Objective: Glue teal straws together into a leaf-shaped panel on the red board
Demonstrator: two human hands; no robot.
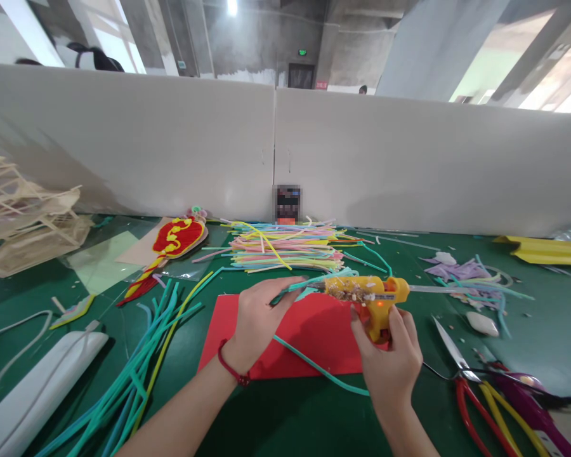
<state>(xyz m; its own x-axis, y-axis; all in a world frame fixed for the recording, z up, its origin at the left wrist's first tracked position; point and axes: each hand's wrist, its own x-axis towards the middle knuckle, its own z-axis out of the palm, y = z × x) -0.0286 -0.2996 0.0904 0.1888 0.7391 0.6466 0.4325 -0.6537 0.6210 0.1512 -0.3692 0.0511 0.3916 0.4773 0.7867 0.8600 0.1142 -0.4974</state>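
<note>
My right hand (393, 355) is closed around the handle of a yellow hot glue gun (354, 289), its nozzle pointing left and a clear glue stick (431, 289) poking out of its back. In my left hand (261, 314) is a teal pipe-cleaner piece (309, 285), pinched close to the nozzle; the gun partly hides its far part. Below both hands lies a red sheet (309, 336). Across that sheet a loose teal pipe cleaner (321, 368) runs in a curve toward my right wrist.
Pastel pipe cleaners (285, 247) are piled ahead, teal ones (157, 355) at left. A red-and-yellow fan-shaped craft (178, 238), wooden model (28, 216) and white power strip (42, 393) stand left. Right are scissors (466, 374), purple scraps (461, 270) and a yellow folded strip (547, 251); a partition (133, 146) rises behind.
</note>
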